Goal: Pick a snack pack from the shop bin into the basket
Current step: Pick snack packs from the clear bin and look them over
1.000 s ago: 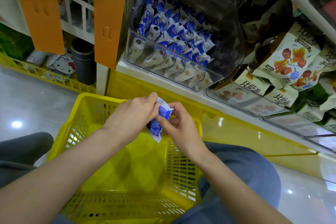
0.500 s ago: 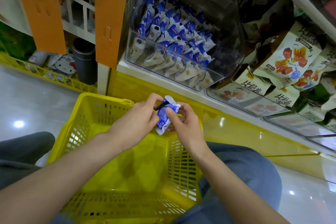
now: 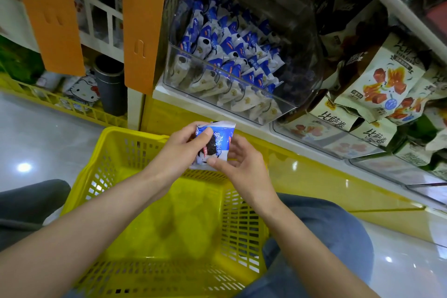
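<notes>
Pack (image 3: 214, 145) pinched in both hands, left hand (image 3: 176, 155) high, right hand (image 3: 242, 164) low, hovering over the far rim of the basket (image 3: 135, 133). Dropped from here, it could clip that rim and land outside.

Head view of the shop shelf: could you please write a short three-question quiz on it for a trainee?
1. True or false: the snack pack already lies inside the yellow basket.
2. Which holds the pack? A: the left hand alone. B: the right hand alone. C: both hands.
3. Fill in: the clear bin on the shelf holds more packs, printed blue and ____.
Key: 1 false, the pack is held above the basket's far rim. 2 C. 3 white.
</notes>
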Action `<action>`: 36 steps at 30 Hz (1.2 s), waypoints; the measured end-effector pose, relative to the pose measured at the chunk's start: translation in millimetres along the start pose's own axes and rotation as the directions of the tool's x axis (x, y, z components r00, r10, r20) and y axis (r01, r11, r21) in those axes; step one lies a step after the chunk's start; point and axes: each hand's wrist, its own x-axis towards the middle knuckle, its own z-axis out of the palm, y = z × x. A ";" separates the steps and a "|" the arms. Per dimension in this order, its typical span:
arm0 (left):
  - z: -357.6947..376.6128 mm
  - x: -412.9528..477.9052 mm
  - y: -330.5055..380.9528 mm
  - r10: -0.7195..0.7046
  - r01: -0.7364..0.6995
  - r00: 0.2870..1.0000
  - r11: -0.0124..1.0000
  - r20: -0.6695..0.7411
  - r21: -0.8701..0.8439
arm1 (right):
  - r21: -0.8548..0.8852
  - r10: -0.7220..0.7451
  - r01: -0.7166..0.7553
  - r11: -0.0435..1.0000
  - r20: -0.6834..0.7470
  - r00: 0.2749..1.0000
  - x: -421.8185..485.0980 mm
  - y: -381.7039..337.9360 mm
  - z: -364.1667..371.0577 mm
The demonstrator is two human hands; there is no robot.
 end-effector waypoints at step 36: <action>-19.0 27.6 23.5 -0.175 0.093 0.968 0.916 -0.181 -0.390 | -0.716 -0.225 0.253 0.650 0.138 0.965 169.1 -107.2 -25.0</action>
